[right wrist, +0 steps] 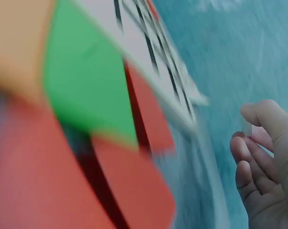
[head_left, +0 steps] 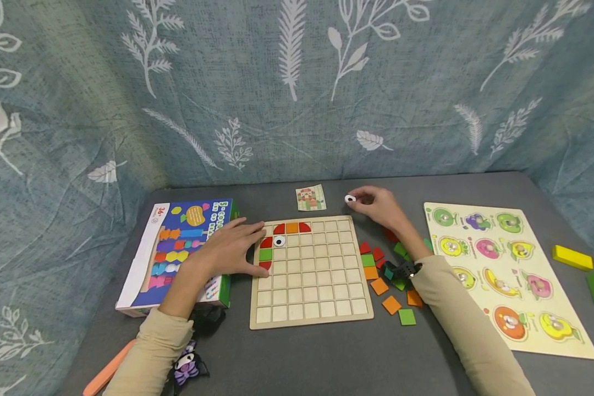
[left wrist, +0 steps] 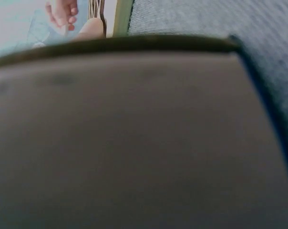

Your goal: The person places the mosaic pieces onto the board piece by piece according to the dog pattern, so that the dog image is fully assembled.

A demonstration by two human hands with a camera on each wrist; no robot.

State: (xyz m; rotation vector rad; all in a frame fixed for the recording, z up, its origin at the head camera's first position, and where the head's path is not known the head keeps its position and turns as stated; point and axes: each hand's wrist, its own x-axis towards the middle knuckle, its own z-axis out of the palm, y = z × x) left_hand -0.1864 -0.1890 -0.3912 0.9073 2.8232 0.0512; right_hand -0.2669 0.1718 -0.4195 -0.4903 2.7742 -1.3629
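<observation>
A wooden grid board (head_left: pixel 309 280) lies flat on the dark table. My left hand (head_left: pixel 230 247) rests at its left edge with the fingers extended. Thumb and fingers of my right hand (head_left: pixel 378 206) pinch a white round eye piece (head_left: pixel 350 199) with a black pupil, beyond the board's far right corner. In the right wrist view the pinched piece (right wrist: pixel 246 128) shows edge-on. Another eye piece (head_left: pixel 279 241) sits in a board cell. Around it are red curved pieces (head_left: pixel 304 227), an orange square (head_left: pixel 292 227) and a green square (head_left: pixel 265 254). A blurred dark surface blocks most of the left wrist view.
A small pattern card (head_left: pixel 311 198) lies behind the board. Loose orange squares (head_left: pixel 391 304), green squares (head_left: pixel 407 317) and red pieces (head_left: pixel 365 248) are scattered to the right. Beyond them lies a fruit puzzle board (head_left: pixel 467 225); a toy box (head_left: pixel 178 247) stands left.
</observation>
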